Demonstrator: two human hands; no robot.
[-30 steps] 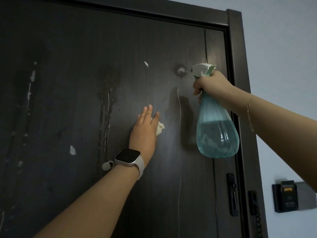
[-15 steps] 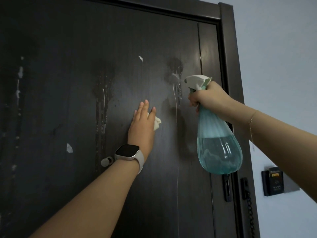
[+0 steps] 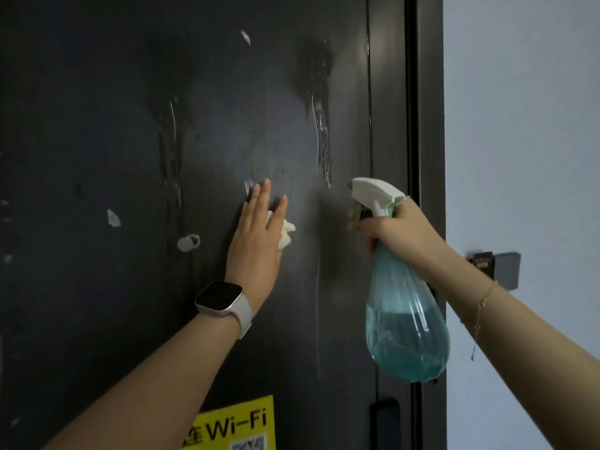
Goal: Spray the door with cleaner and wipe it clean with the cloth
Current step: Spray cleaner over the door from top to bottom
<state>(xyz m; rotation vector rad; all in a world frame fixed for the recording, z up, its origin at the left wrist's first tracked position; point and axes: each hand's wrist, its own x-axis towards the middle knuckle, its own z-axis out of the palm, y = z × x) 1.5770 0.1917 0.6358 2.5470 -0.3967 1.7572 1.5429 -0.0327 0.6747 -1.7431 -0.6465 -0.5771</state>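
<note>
Door [image 3: 97,92]: dark panel filling the left and centre of the frame; we note wet streaks [image 3: 321,131] running down at upper centre and fainter ones left of them.

Our left hand [image 3: 256,235]: centre of frame, palm flat on the door, fingers spread, pressing the pale cloth [image 3: 285,233] against the panel; the cloth shows only at the hand's right edge. A white-strapped watch [image 3: 224,303] sits on that wrist.

Our right hand [image 3: 396,228]: right of centre, grip wrapped tight round the neck of the spray bottle [image 3: 406,326], nozzle facing the door; teal liquid fills the lower part.

Yellow Wi-Fi sticker [image 3: 237,423]: bottom centre.
</note>
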